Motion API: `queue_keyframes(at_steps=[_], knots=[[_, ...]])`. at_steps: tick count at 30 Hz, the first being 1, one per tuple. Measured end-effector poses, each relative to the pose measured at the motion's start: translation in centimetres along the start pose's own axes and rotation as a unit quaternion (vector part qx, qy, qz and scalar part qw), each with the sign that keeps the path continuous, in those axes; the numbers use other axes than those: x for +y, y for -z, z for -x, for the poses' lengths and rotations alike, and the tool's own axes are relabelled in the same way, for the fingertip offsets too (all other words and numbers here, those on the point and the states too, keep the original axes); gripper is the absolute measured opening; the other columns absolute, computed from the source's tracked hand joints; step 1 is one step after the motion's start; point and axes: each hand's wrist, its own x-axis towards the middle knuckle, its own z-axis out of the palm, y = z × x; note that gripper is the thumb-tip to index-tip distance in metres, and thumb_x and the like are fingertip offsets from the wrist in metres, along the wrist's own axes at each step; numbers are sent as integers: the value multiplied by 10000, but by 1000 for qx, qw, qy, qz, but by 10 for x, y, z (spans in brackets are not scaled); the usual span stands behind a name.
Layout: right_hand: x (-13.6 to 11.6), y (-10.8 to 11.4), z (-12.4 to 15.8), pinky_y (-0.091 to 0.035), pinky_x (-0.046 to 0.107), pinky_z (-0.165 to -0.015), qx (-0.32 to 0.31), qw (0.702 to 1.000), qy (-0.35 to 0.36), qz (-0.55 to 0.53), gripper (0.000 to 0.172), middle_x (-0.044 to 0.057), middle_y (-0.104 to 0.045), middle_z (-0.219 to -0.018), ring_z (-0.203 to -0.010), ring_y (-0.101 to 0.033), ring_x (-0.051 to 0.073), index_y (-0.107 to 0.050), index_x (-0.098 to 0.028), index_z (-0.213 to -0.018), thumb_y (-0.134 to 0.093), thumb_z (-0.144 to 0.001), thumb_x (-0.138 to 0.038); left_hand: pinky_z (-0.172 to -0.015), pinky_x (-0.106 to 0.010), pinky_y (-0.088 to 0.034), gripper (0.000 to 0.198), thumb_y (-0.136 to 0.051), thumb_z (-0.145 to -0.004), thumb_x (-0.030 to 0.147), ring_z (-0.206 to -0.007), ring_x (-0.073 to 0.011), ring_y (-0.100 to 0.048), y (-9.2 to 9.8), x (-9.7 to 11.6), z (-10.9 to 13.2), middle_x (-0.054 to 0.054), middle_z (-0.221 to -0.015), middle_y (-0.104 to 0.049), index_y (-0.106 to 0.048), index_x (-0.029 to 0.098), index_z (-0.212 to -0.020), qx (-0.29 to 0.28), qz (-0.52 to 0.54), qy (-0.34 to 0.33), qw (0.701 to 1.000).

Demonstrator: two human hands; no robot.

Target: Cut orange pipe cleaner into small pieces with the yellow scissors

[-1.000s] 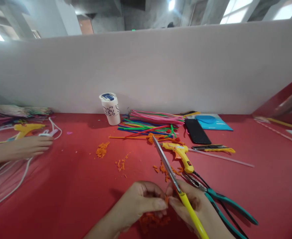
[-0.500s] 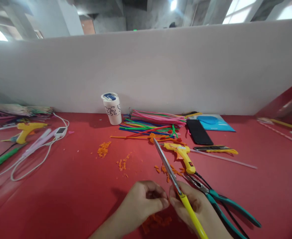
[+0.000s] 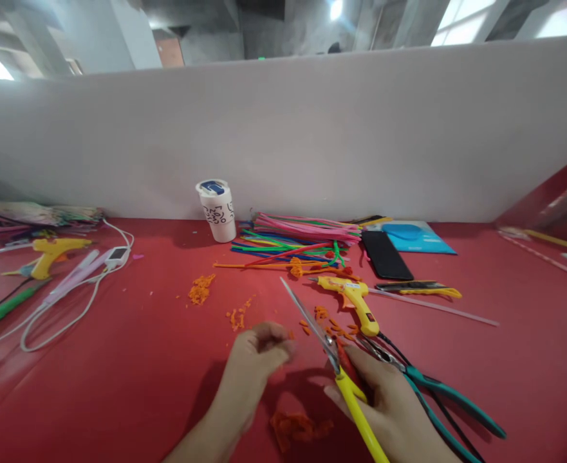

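Right hand: The right hand (image 3: 392, 402) grips the scissors (image 3: 345, 384) by the yellow handle, a patch of red showing between handle and fingers.
Scissors: Held above the near part of the desk (image 3: 133, 386), the blades point far and slightly left, toward the gap between the scattered orange scraps.
Left hand: The left hand (image 3: 249, 363), just left of the scissors, has its fingers curled toward the thumb; the tips are blurred, and whether they grip the orange bit (image 3: 291, 335) beside them cannot be told.
Orange scraps: A near pile (image 3: 297, 429) lies between the two wrists; loose pieces (image 3: 332, 325) lie just left of the glue gun, a sparse scatter (image 3: 237, 319) sits beyond the left hand, and a far heap (image 3: 200, 289) rests farther left.
Right side: The yellow glue gun (image 3: 353, 297) lies on its side, with pliers (image 3: 432, 389) nearer, their green handles spread, and a cutter (image 3: 423, 289) and black phone (image 3: 387, 255) farther off.
Far edge: A white cup (image 3: 218, 215) stands upright left of the colored stems (image 3: 302, 230); a blue packet (image 3: 421, 238) lies right of them.
Far left: A second glue gun (image 3: 51, 256) lies near a looped white cable (image 3: 79, 315).
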Motion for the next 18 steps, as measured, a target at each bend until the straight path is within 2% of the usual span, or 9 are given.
queue_keyframes(at_steps=[3, 8, 12, 18], knots=[[0, 4, -1, -259, 204, -427, -9, 993, 18, 112, 243, -52, -445, -531, -458, -376, 104, -375, -218, -651, -500, -719, -415, -566, -173, -383, 66, -663, -583, 140, -528, -63, -465, 8, 5, -6, 42, -559, -548, -602, 160, -593, 39, 77, -37, 996], [2, 2, -3, -234, 227, -423, -4, 967, 57, 247, 254, -7, -563, -554, -459, -509, 154, -379, -224, -680, -463, -742, -455, -589, -195, -398, 54, -674, -590, 163, -561, -81, -495, 13, 9, -9, 8, -594, -587, -636, 137, -616, 50, 95, -59, 993], [6, -1, -6, -227, 244, -418, -7, 950, 87, 301, 225, 6, -590, -546, -470, -564, 195, -375, -226, -689, -436, -767, -428, -604, -203, -397, 31, -651, -625, 165, -574, -85, -497, 13, 7, -9, 10, -600, -588, -650, 144, -648, 48, 89, -64, 993], [12, -3, -6, -206, 255, -388, 16, 934, 136, 331, 223, 2, -586, -501, -404, -551, 194, -378, -221, -704, -401, -795, -424, -602, -197, -388, 34, -629, -642, 164, -583, -89, -487, 14, 7, -7, 15, -592, -582, -656, 156, -661, 62, 60, -79, 993]])
